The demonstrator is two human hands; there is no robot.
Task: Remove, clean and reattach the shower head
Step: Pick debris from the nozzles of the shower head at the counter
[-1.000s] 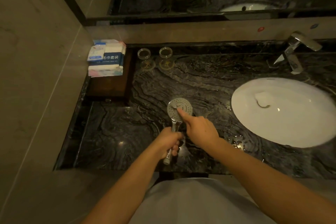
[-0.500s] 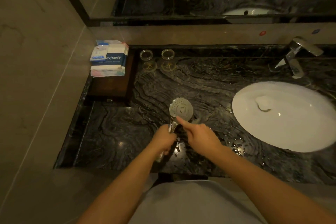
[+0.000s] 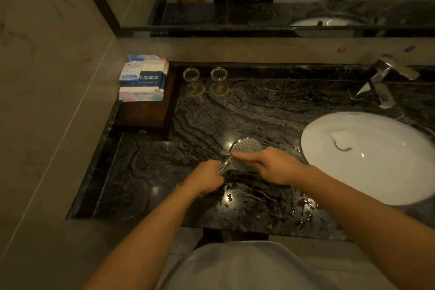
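Left hand [image 3: 206, 178] grips the shower head [image 3: 246, 147] handle; right hand [image 3: 274, 166] lays straight fingers [image 3: 242, 155] across its face, above the tabletop [image 3: 164, 172]. The packet [image 3: 147, 76] reads "毛巾套装"

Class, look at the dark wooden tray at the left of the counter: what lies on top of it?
On the wooden tray lies a stack of wrapped packets, white and blue with printed lettering. The stack covers the tray's rear part, so anything beneath it is hidden.
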